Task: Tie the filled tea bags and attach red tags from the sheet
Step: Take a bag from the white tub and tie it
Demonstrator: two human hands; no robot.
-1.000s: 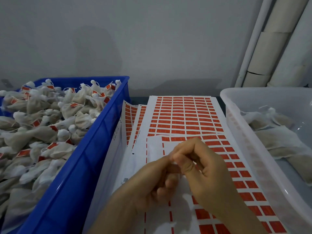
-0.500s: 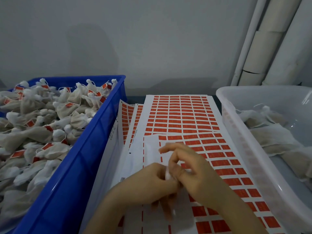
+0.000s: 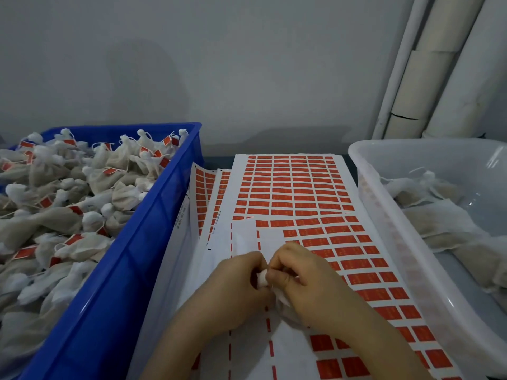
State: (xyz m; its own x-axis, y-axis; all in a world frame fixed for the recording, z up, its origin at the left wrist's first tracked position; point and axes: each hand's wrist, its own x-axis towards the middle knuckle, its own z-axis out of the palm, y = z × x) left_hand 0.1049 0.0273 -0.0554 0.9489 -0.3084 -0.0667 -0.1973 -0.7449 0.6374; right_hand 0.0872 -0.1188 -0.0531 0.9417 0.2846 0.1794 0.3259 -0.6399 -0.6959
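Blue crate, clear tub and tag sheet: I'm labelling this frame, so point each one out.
blue crate (image 3: 153, 231), head view, its right side wall.
clear tub (image 3: 384, 231), head view, its left wall.
tag sheet (image 3: 290, 185), head view, red tags in its upper half.

A small packing workshop: a blue plastic crate (image 3: 153, 242) heaped with tagged tea bags (image 3: 68, 193), sheets of red labels (image 3: 296, 187), bare grey wall (image 3: 219, 64).

Tabletop (image 3: 218, 159) — crates, tag sheets (image 3: 290, 187)
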